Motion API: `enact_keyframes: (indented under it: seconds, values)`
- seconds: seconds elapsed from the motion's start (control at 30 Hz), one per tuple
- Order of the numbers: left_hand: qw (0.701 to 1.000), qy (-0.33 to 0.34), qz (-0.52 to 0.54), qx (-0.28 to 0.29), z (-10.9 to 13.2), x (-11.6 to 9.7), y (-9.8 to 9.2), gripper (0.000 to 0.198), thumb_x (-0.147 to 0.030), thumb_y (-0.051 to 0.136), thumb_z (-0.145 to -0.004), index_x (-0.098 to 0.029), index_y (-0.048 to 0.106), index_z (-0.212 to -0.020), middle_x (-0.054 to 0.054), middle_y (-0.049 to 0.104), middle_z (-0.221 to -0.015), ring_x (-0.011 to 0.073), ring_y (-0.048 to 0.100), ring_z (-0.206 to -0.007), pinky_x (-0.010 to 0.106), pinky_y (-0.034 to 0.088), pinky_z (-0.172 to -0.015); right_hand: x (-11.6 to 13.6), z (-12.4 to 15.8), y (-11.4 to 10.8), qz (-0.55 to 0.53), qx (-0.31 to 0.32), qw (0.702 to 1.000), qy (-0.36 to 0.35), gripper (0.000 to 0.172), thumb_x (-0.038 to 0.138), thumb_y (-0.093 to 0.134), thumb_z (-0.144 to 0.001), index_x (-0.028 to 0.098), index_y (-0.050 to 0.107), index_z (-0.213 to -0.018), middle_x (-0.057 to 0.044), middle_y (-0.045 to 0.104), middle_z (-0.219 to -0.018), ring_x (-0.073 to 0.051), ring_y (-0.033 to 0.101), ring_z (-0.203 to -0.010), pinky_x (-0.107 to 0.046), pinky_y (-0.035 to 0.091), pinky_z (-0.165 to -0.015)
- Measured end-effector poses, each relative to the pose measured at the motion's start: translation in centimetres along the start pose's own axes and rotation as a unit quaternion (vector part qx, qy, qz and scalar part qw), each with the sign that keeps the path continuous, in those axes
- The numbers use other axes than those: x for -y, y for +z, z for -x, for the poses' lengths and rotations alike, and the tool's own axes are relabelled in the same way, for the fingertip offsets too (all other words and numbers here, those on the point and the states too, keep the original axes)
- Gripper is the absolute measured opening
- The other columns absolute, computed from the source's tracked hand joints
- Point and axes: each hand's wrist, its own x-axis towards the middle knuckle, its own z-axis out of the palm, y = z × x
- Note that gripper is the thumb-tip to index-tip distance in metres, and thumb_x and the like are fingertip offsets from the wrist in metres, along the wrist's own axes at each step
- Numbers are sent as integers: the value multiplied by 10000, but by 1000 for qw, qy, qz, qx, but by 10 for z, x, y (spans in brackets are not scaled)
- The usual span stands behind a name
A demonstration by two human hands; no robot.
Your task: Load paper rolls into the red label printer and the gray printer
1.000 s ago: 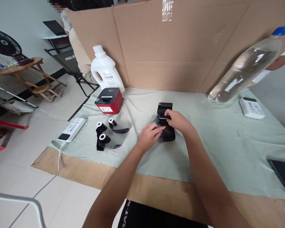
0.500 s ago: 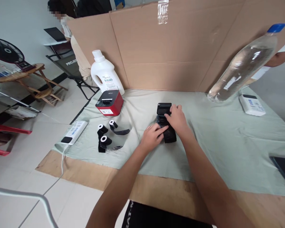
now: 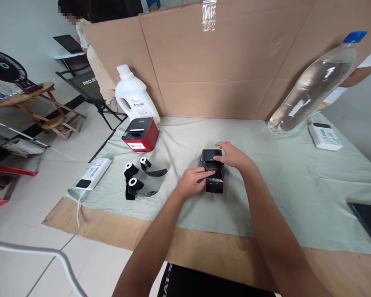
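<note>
A small black label printer lies on the pale green cloth in the middle of the table. My left hand grips its left side, fingers curled, one fingertip pointing onto its top. My right hand lies over its far end, fingers pressed on the lid, which looks closed. Three black rolls with white cores lie to the left, with loose black strips trailing from them.
A red and black printer and a white jug stand at the back left. A white power strip lies at the cloth's left edge. A clear bottle, a white device, a dark tablet, and a cardboard wall bound the rest. A person sits behind.
The printer's raised lid has come down and now looks closed. Both hands and the printer have shifted a little nearer to me.
</note>
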Motion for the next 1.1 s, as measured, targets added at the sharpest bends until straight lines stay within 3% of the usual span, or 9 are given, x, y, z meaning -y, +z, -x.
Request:
enact_keyframes:
  seconds: [0.1,0.2,0.27,0.33,0.5,0.67,0.77,0.93,1.1]
  values:
    - [1000,-6,5,3,0,-1,0,411,-111,469,-919,-234,747,-1195,18,664,-793,125,590,-672,245,496,-672,5,0,0,-11,50,996,71,698,420,720,-837,214,496,-1465,-171,556,-1384,-253,664,-990,-354,529,-848]
    - [1000,-9,9,1,0,-1,1,409,-112,478,-913,-228,751,-1195,20,662,-797,122,572,-658,241,490,-653,9,-4,1,-36,131,982,131,661,392,682,-880,170,468,-1464,-160,684,-1118,-202,642,-717,-326,513,-653]
    - [1000,-12,13,0,0,-1,2,409,-113,478,-912,-230,753,-1191,18,654,-789,118,564,-650,236,487,-646,12,-6,2,-38,140,980,139,644,355,659,-896,145,453,-1468,-150,702,-1035,-176,602,-644,-297,478,-582]
    - [1000,-18,17,0,0,-1,2,414,-110,476,-908,-233,754,-1189,14,648,-784,114,559,-644,231,485,-639,13,-6,3,-33,118,984,130,638,328,658,-890,142,463,-1468,-161,696,-1101,-164,599,-660,-275,467,-567]
    - [1000,-25,18,7,1,-1,3,418,-90,502,-891,-224,749,-1199,17,650,-818,112,572,-663,228,483,-641,13,-4,3,-51,124,983,124,702,312,667,-875,200,421,-1522,-180,595,-1380,-214,666,-844,-270,518,-580]
    - [999,-29,7,17,0,-3,1,422,-92,522,-874,-229,748,-1203,17,652,-819,116,582,-662,233,494,-646,12,-2,-3,-62,144,979,127,670,351,617,-909,216,409,-1531,-168,547,-1459,-284,649,-1082,-288,555,-617]
    - [999,-34,-2,20,0,-4,0,429,-96,522,-868,-238,746,-1205,16,665,-825,117,589,-657,238,508,-645,22,3,-1,-47,117,984,127,706,460,588,-918,216,375,-1545,-172,514,-1487,-304,622,-1164,-311,566,-692]
    - [1000,-8,-13,7,1,-3,1,402,-117,536,-875,-230,739,-1203,28,706,-864,148,649,-748,268,554,-720,53,11,24,95,34,981,168,782,642,654,-802,201,478,-1424,-215,498,-1403,-370,658,-1100,-438,525,-895]
    - [1000,-3,-16,-7,1,-5,1,400,-138,536,-889,-230,709,-1237,30,691,-844,153,650,-751,275,558,-737,57,6,46,99,3,981,169,981,582,731,-720,221,296,-1522,-241,414,-1417,-432,623,-1149,-484,511,-906]
